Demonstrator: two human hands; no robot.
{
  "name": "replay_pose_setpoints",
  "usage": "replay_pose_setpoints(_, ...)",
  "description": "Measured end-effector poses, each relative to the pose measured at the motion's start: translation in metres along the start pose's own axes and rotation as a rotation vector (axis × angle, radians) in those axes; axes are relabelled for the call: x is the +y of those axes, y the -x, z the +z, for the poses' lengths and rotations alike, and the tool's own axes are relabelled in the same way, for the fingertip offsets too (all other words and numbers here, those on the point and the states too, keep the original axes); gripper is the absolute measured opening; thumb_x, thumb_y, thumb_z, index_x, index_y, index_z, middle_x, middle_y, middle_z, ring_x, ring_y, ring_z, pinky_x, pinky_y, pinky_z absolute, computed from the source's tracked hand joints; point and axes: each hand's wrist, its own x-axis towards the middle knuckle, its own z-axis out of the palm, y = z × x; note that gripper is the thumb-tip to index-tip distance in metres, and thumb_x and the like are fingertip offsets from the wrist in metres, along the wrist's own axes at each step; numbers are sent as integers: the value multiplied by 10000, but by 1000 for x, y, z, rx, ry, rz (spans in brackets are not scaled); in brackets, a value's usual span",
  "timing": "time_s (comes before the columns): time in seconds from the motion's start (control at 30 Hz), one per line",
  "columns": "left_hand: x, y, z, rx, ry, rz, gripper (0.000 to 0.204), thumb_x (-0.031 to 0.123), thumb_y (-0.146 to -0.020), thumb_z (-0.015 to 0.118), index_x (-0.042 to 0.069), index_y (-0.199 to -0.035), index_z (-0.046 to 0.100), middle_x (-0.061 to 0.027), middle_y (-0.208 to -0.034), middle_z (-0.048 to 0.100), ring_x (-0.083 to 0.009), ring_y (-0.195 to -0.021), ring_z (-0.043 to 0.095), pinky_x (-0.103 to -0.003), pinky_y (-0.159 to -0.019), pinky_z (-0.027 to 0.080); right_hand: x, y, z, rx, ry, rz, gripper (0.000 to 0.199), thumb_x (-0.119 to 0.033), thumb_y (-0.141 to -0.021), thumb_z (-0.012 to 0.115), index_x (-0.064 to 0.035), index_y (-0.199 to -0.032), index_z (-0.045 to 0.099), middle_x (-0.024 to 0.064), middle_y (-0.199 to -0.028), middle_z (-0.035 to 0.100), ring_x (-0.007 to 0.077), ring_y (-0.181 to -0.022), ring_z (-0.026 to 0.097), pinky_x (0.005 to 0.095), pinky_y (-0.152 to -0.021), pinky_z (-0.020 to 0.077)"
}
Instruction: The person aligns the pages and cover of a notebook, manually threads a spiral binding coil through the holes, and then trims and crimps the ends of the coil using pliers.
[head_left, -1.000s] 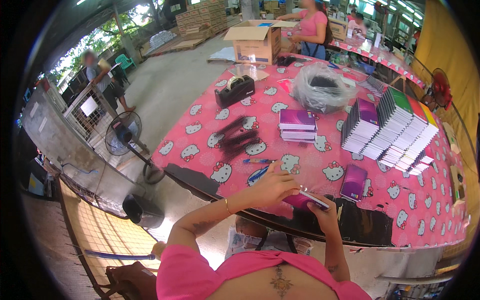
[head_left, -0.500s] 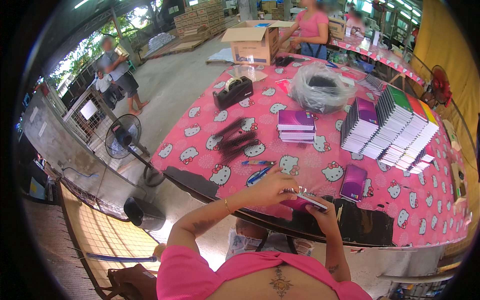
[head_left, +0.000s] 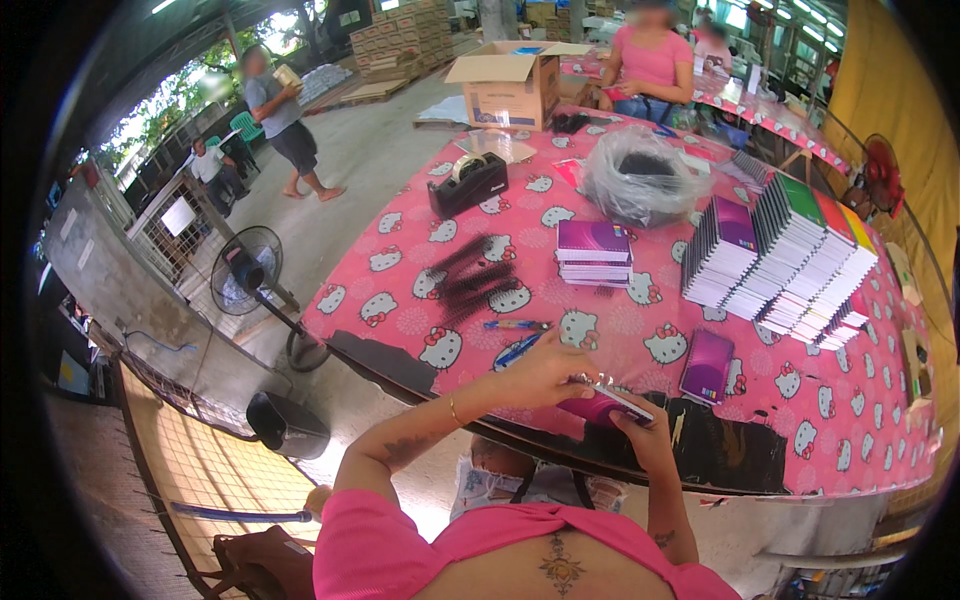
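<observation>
Notebook in hand: one purple-covered notebook with white page edges [head_left: 592, 406], held tilted above the near edge of the table, between the two hands.
Right hand: one bare right hand [head_left: 645, 430], fingers closed around the notebook's right end, thumb over it.
Left hand: one bare left hand [head_left: 552, 370], fingers bent, tips at the notebook's upper left edge; how firmly they close, and on what, cannot be told.
Table cover: one pink cloth printed with white cat faces [head_left: 640, 320], worn to dark surface at two places along the near edge.
Loose notebook: one purple spiral notebook [head_left: 708, 366], lying flat, right of the hands.
Small stack: one low pile of purple-topped notebooks [head_left: 594, 242]; exact count of books not readable.
Large stacks: one block of spiral notebooks in adjoining piles [head_left: 745, 280], covers in four colours: purple, green, red, yellow.
Coils: one loose patch of black coiled strips [head_left: 475, 280]; strips too tangled to count.
Pens: one slim blue pen-like item [head_left: 515, 324] and one blue item of unclear kind [head_left: 518, 350], both just beyond the left hand.
Bag: one clear plastic bag [head_left: 610, 175] with dark contents.
Tape: one black tape dispenser [head_left: 468, 190].
Carton: one open brown cardboard box [head_left: 510, 100], far end.
Fans: two; one black standing fan [head_left: 242, 272], one red fan [head_left: 881, 170].
Bin: one black bin [head_left: 288, 425], on the floor.
</observation>
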Motion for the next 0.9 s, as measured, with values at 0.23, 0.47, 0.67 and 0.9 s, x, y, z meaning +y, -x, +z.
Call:
replay_pose_setpoints(0.23,12,27,96,373,-733,-7,793,581,-900,551,36,-1464,430,-162,-1582,325,-386,-1460,274,-701,-1088,222,-12,2,13,242,-85,62,304,-67,-879,725,5,-1173,696,-4,-931,657,64,-804,564,216,-726,464)
replay_pose_setpoints(0.47,16,20,74,250,-715,-51,872,617,-891,541,19,-1501,366,-197,-1567,340,-378,-1458,295,-666,-1114,220,-15,0,15,149,-46,87,301,-50,-877,711,14,-1171,698,-14,-911,658,59,-790,561,225,-709,464)
replay_pose_setpoints(0.67,19,-1,34,508,-827,-44,863,586,-868,592,16,-1486,393,-209,-1575,324,-311,-1483,279,-606,-1168,169,-28,0,32,32,-9,82,280,-50,-894,693,30,-1163,700,25,-983,698,96,-911,611,247,-826,488)
replay_pose_setpoints(0.9,5,-8,56,398,-741,63,837,598,-923,503,-15,-1480,380,-213,-1573,331,-366,-1495,242,-641,-1167,112,-4,-17,20,-92,72,-28,245,-45,-916,670,25,-1150,688,40,-1017,716,93,-917,615,268,-833,502)
